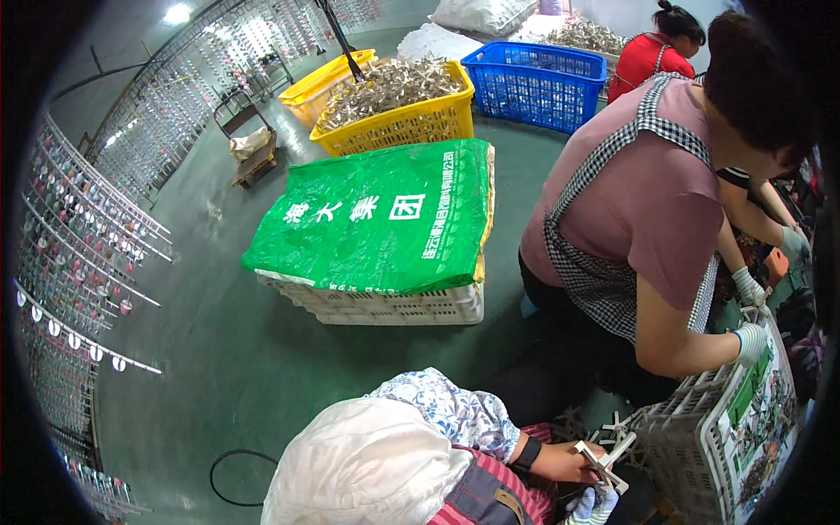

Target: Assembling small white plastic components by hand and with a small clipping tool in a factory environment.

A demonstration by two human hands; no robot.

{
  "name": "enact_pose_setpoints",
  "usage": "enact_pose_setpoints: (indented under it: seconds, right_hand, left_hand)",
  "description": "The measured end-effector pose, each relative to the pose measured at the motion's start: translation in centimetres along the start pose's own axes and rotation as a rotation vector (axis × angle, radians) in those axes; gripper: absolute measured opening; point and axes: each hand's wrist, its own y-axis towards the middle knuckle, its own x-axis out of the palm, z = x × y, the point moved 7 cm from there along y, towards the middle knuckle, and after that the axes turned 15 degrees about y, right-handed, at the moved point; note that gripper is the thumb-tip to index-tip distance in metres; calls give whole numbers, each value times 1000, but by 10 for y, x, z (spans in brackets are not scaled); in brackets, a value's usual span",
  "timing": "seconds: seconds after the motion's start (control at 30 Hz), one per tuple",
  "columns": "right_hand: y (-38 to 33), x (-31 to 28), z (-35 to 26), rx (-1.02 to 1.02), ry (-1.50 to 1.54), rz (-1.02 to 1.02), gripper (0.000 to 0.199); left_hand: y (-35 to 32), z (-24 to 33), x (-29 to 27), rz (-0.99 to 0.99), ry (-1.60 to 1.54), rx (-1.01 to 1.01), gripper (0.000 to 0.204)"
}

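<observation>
While the view tips over to one side, the left hand (pixel 567 462), bare with a black band at the wrist and a blue-flowered sleeve behind it, is closed round a pale cross-shaped plastic piece (pixel 605 458), whose arms stick out past the fingers to the right. Just below it at the picture's lower edge sits the right hand (pixel 592 506) in a white-and-blue knit glove, nearly touching the piece; grip unclear, mostly cut off. More loose pale cross pieces (pixel 612 430) lie just above the left hand on the dark floor. Right of both hands stands a white lattice plastic crate (pixel 691 437). A co-worker in a pink top and checked apron (pixel 630 201) bends over it from above, one gloved hand (pixel 751 341) on its rim. Well beyond the hands, up-left, a green woven sack (pixel 376 219) lies on stacked white crates (pixel 394 308); farther off are a yellow plastic basket (pixel 398 122) heaped with pale pieces and a blue plastic basket (pixel 538 83).
</observation>
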Motion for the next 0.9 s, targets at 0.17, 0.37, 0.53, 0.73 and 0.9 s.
enact_pose_setpoints:
  seconds: [0.17,0.37,0.53,0.73,0.9]
  right_hand:
    - [-6,-10,30,114,228,-28,17]
    - [1,-26,45,121,333,171,17]
    - [29,-31,29,9,516,143,12]
    - [42,-17,22,79,814,-36,14]
    - [38,-16,32,145,964,-42,12]
  left_hand:
    - [-7,-8,7,-46,-119,-152,25]
    - [-1,5,-41,-139,-83,-398,21]
    - [-13,-5,-57,-191,-60,-497,19]
    - [-22,-6,-24,-435,-322,-616,47]
    - [-27,10,-9,-465,-323,-676,26]
